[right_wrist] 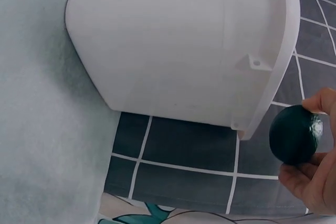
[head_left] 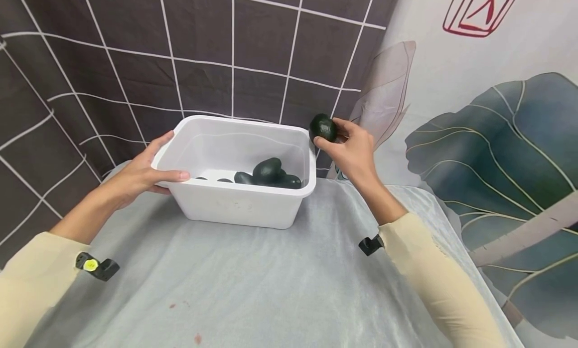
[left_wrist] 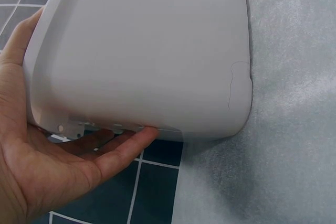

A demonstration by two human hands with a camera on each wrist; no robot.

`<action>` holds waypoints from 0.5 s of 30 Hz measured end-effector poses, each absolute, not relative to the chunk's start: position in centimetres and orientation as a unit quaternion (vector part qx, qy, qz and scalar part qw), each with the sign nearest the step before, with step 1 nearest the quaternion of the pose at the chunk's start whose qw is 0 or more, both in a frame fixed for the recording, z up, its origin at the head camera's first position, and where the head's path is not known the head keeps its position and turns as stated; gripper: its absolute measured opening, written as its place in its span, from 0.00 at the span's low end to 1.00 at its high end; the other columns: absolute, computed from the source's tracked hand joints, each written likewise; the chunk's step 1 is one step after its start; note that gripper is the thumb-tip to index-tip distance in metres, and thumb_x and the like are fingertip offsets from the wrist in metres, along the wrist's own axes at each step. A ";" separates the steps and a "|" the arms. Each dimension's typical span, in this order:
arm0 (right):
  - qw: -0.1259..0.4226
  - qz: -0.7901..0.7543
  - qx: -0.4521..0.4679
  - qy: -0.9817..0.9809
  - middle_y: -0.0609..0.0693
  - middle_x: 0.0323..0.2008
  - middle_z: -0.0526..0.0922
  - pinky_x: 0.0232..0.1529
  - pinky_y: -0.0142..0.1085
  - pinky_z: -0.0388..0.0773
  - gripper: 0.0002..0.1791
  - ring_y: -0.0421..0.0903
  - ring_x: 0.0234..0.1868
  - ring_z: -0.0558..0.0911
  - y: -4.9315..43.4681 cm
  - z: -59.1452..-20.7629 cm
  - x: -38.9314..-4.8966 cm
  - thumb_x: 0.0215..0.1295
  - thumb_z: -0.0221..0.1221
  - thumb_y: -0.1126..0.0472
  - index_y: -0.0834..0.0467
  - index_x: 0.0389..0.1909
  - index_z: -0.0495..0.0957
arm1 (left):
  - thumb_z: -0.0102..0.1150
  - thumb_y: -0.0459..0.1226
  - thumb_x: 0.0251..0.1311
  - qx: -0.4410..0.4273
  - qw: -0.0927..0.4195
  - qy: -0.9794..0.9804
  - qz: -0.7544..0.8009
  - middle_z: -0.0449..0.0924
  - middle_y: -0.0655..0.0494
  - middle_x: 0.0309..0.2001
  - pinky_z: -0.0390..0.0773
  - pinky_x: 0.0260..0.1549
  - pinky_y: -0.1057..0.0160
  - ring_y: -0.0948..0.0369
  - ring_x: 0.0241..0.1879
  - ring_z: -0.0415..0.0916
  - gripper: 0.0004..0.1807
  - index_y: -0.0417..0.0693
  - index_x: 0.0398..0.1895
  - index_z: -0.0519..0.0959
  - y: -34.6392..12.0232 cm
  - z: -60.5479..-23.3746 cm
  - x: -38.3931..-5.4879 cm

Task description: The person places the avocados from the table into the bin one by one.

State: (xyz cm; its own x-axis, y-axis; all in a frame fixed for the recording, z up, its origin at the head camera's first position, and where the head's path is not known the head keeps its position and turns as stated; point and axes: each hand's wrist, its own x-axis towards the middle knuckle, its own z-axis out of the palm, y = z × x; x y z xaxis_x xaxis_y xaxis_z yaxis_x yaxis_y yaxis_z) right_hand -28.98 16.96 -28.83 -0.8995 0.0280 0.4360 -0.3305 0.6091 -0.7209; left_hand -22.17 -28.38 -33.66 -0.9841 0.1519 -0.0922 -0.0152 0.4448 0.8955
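A white plastic bin point(head_left: 239, 205) stands on the cloth-covered table. My left hand point(head_left: 135, 175) grips its left end, the thumb lying along the front rim; in the left wrist view the fingers point(left_wrist: 123, 153) reach beneath the rim against the end wall. Just beyond the bin's right rim, my right hand point(head_left: 354, 147) pinches a dark green avocado point(head_left: 323, 128) between thumb and fingers. The right wrist view shows that avocado point(right_wrist: 295, 135) apart from the bin's end wall. Several more avocados point(head_left: 267, 171) lie inside toward the right, partly hidden by the front wall.
A pale grey-blue cloth point(head_left: 235, 283) covers the table. Behind the bin hangs a dark curtain point(head_left: 203, 52) with white grid lines. At the right is a pale cloth with large leaf prints point(head_left: 510, 152).
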 end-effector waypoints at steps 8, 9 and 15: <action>0.194 0.423 0.103 -0.879 0.62 0.62 0.92 0.65 0.51 0.88 0.37 0.56 0.61 0.93 15.4 -28.5 -28.8 0.62 0.79 0.54 0.62 0.72 0.84 | 0.71 0.40 0.72 0.042 0.082 0.844 0.528 0.48 0.34 0.91 0.86 0.58 0.36 0.40 0.79 0.62 0.66 0.69 0.96 0.29 -28.6 -33.7 -22.2; 0.191 0.421 0.105 -0.881 0.63 0.62 0.92 0.65 0.51 0.88 0.38 0.57 0.61 0.93 15.2 -28.5 -28.7 0.62 0.79 0.54 0.62 0.72 0.84 | 0.71 0.41 0.73 0.042 0.082 0.844 0.528 0.48 0.34 0.91 0.86 0.58 0.35 0.40 0.80 0.62 0.66 0.69 0.96 0.29 -28.6 -33.7 -22.2; 0.163 0.408 0.114 -0.891 0.60 0.60 0.93 0.63 0.50 0.85 0.39 0.55 0.60 0.93 14.2 -28.7 -28.6 0.61 0.79 0.52 0.59 0.73 0.84 | 0.71 0.41 0.72 0.043 0.083 0.845 0.526 0.47 0.34 0.91 0.85 0.60 0.31 0.37 0.81 0.61 0.66 0.69 0.95 0.29 -28.6 -33.7 -22.3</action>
